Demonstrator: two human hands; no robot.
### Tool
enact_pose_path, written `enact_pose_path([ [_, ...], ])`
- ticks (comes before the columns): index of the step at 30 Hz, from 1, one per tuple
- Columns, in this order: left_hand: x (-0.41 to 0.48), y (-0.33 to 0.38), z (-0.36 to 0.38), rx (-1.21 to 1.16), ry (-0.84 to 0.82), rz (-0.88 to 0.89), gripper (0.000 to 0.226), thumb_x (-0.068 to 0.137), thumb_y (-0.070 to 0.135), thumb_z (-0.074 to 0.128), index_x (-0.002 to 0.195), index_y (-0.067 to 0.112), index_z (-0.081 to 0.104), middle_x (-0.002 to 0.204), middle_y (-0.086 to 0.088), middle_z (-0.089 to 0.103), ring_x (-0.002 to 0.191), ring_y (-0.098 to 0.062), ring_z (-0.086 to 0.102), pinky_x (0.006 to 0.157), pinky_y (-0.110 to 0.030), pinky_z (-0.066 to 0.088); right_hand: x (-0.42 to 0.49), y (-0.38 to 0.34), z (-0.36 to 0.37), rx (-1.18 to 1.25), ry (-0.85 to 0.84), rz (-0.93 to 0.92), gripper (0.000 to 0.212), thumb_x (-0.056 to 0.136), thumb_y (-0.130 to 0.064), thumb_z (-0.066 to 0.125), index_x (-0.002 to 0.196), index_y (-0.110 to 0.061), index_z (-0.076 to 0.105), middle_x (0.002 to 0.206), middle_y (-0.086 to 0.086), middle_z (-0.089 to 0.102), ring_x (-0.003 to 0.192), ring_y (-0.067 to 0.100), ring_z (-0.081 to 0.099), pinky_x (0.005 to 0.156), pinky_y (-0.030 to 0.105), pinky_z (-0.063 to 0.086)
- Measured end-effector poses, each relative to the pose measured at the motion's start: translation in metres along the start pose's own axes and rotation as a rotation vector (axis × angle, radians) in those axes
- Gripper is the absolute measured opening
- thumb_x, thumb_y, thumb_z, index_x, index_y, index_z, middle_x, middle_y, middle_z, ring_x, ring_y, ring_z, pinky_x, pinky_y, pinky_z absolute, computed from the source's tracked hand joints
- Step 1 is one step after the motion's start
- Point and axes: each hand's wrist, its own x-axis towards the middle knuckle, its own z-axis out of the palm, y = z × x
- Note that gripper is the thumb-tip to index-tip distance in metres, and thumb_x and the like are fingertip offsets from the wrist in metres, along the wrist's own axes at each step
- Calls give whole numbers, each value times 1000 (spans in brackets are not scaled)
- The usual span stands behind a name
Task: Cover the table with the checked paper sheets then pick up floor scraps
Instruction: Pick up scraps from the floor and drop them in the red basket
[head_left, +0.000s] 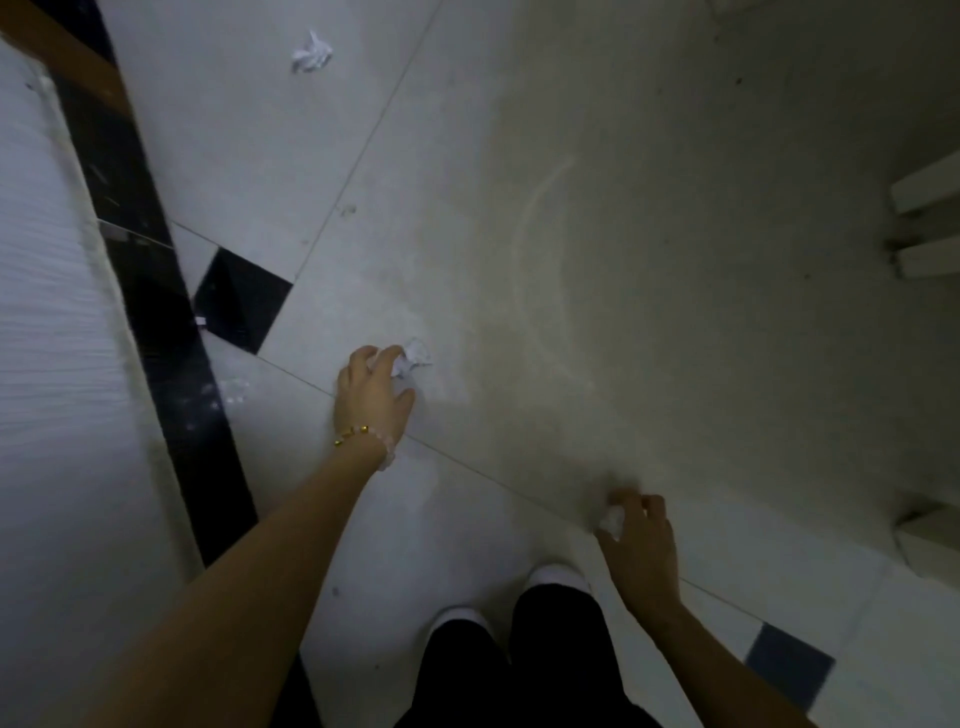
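I look straight down at a pale tiled floor. My left hand (371, 392), with a beaded bracelet at the wrist, reaches low and its fingers curl round a crumpled white paper scrap (414, 356) on the floor. My right hand (641, 540) is lower right and pinches another crumpled white scrap (613, 522) between thumb and fingers. A third crumpled scrap (311, 54) lies alone on the tiles at the far top left. No table or checked sheet shows here.
A white wall (47, 322) with a black skirting strip (150, 291) runs along the left. Black inset tiles (241, 299) mark the floor joints. White furniture legs (930, 223) stand at the right edge. My white shoes (556, 574) and dark trousers are at the bottom.
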Motion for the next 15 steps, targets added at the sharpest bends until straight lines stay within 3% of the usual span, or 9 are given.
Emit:
enact_pose_path([
  [3,4,4,10,100,136,-7,31,84,23,64,114,17,59,126,-13,43,113,-34,41,84,-45,48,8,4,7,-29,25,-23,19,87,-9,58,106,-8,56,114,12,49,94,34,55,69,27,36],
  [6,7,4,16,66,128,-30,23,89,22,58,103,5,63,111,-22,52,104,-38,48,83,-44,46,11,7,7,6,-17,-24,12,90,-10,54,100,-8,61,103,5,53,91,26,59,68,24,34],
  [9,-8,12,6,-255,100,-172,18,91,17,56,88,-1,61,91,-24,61,87,-35,60,68,-35,46,3,2,-11,145,-50,26,16,91,-13,55,103,-9,64,98,3,60,90,19,58,72,22,36],
  [12,-43,32,-19,-521,66,-265,5,90,9,55,88,5,57,80,-11,60,76,-22,56,55,-17,43,-16,-8,-43,244,-53,4,18,91,-13,57,105,-8,67,99,1,64,89,14,56,75,20,39],
  [14,-67,45,-41,-627,41,-260,10,90,2,53,96,9,56,81,-8,58,74,-18,55,55,-9,44,-36,-16,-69,298,-63,-11,20,91,-13,57,108,-6,66,97,1,62,88,16,58,77,25,44],
  [15,-79,51,-52,-674,20,-253,17,90,1,53,103,11,57,89,-11,59,78,-20,57,61,-12,49,-49,-21,-83,339,-65,-13,21,91,-13,58,109,-5,66,96,3,63,87,19,59,78,30,49],
])
